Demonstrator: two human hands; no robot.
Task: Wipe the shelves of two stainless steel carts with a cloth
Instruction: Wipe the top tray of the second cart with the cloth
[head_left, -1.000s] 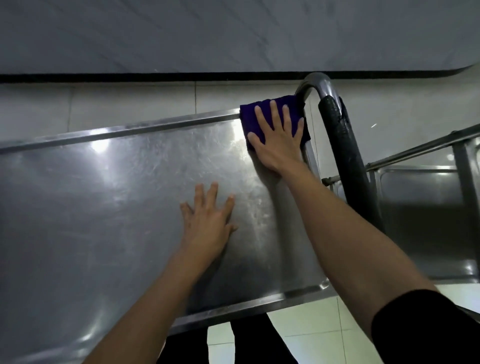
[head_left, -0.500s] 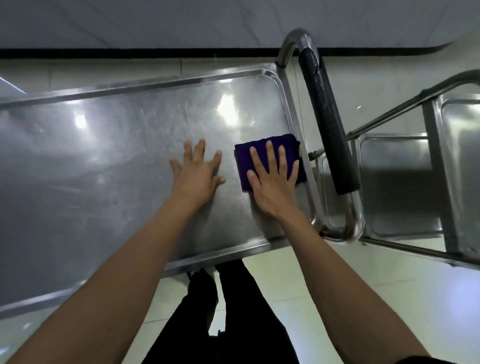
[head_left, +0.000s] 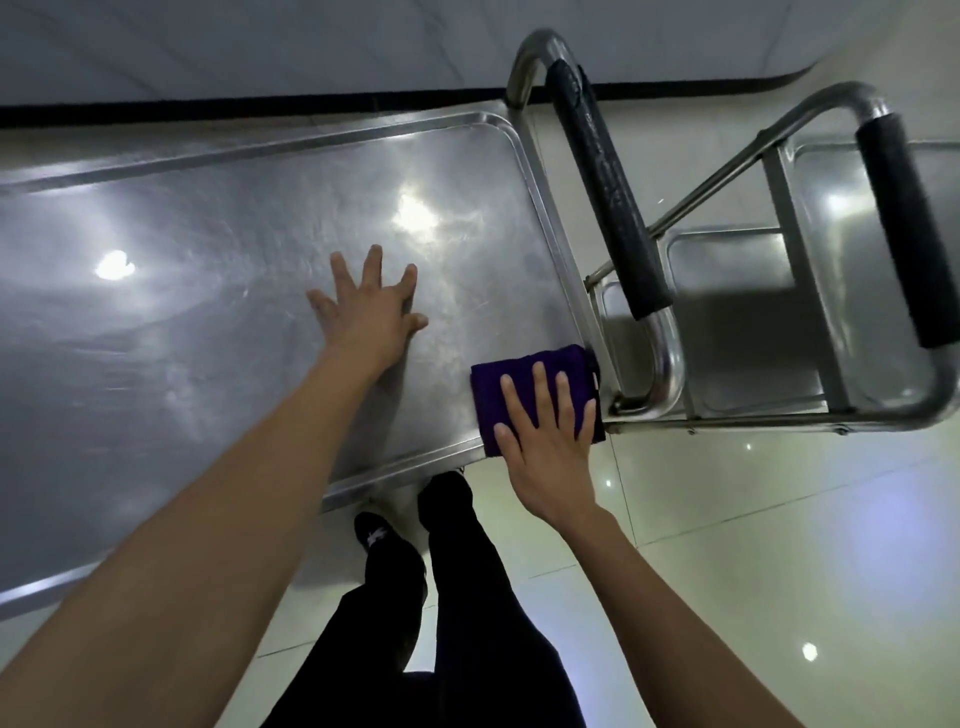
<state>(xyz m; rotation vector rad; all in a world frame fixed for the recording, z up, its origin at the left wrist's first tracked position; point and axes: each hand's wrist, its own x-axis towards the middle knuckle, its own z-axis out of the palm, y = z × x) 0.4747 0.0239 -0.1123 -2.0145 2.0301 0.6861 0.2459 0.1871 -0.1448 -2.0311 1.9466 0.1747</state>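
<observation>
Since sliding nearer, the cloth (head_left: 524, 384) reaches the shelf (head_left: 208, 260) corner.

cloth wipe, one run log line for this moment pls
step: wiping top shelf | right hand: flat on cloth, near right corner | left hand: flat on shelf | second cart: untouched

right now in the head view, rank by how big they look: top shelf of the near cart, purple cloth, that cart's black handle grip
1. top shelf, by far the largest.
2 and 3. handle grip and purple cloth look too alike to rank; the right hand covers part of the cloth.
</observation>
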